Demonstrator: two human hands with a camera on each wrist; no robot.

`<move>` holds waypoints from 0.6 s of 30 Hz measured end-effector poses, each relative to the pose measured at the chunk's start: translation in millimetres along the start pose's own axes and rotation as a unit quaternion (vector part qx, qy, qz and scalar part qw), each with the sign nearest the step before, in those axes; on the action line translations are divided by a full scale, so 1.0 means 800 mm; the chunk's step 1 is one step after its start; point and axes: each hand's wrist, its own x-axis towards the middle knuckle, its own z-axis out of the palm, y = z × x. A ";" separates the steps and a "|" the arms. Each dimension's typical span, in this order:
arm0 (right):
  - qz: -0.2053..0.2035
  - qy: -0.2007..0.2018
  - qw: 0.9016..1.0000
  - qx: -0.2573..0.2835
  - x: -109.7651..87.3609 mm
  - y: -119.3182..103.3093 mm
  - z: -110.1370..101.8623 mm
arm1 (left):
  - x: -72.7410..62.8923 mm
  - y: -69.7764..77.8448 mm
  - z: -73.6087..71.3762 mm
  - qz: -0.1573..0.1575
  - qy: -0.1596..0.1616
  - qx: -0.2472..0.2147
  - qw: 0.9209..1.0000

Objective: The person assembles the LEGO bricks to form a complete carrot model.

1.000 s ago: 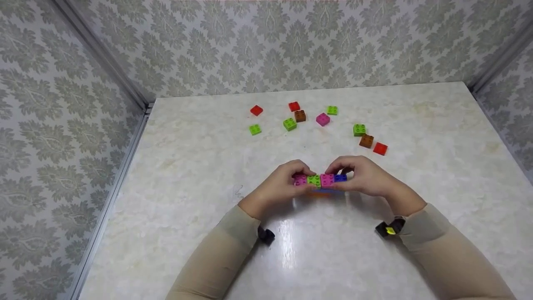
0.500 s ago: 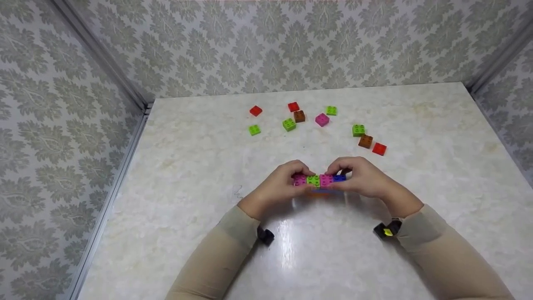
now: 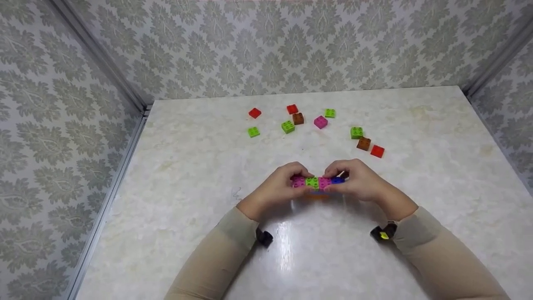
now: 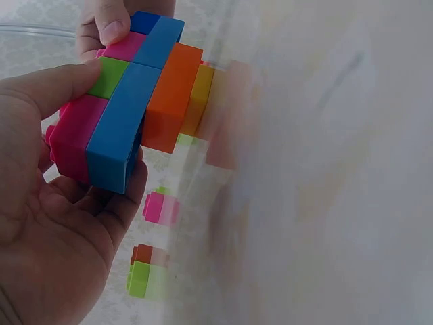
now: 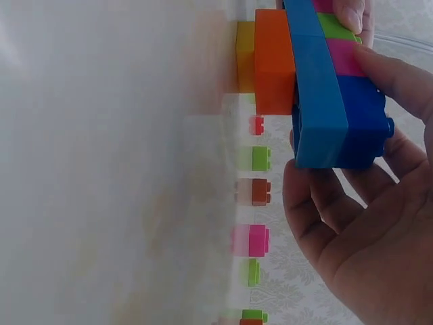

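Both hands hold a stack of toy building bricks between them, low over the table. Its top row runs pink point(image 4: 78, 135), green point(image 3: 312, 183), pink point(image 3: 324, 183) and dark blue point(image 5: 362, 122). Below lie light blue bricks point(image 4: 122, 128), then an orange brick point(image 4: 174, 98) and, lowest, a yellow brick point(image 5: 245, 57). My left hand point(image 3: 280, 182) grips the left end, thumb on the green brick's near side and fingers behind. My right hand point(image 3: 361, 182) grips the right end, its thumb on the near side by the right pink brick and fingers behind.
Loose bricks lie farther back on the pale table point(image 3: 187, 166): a pink brick point(image 3: 320, 122), a brown brick point(image 3: 363, 143), a green brick point(image 3: 356, 133), a flat red brick point(image 3: 377, 151) and several others. A patterned wall point(image 3: 270, 46) stands behind the table.
The head view has shifted a little, so everything sits slightly lower. Both hands keep their hold on the brick stack; the right thumb has slid slightly left along it.
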 end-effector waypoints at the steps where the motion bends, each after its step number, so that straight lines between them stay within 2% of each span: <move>1: 0.004 0.000 1.000 0.002 0.001 -0.001 0.000 | 0.000 0.000 -0.001 -0.001 0.000 -0.001 1.000; 5: 0.017 0.000 1.000 0.012 0.000 -0.001 0.001 | 0.001 -0.002 -0.001 -0.005 -0.004 -0.006 1.000; 13: 0.012 0.004 1.000 0.016 -0.001 0.001 0.001 | 0.001 -0.006 -0.002 -0.010 -0.003 -0.020 1.000; 18: 0.016 0.007 1.000 0.018 -0.002 0.002 0.001 | 0.003 -0.008 -0.007 0.002 -0.006 -0.012 1.000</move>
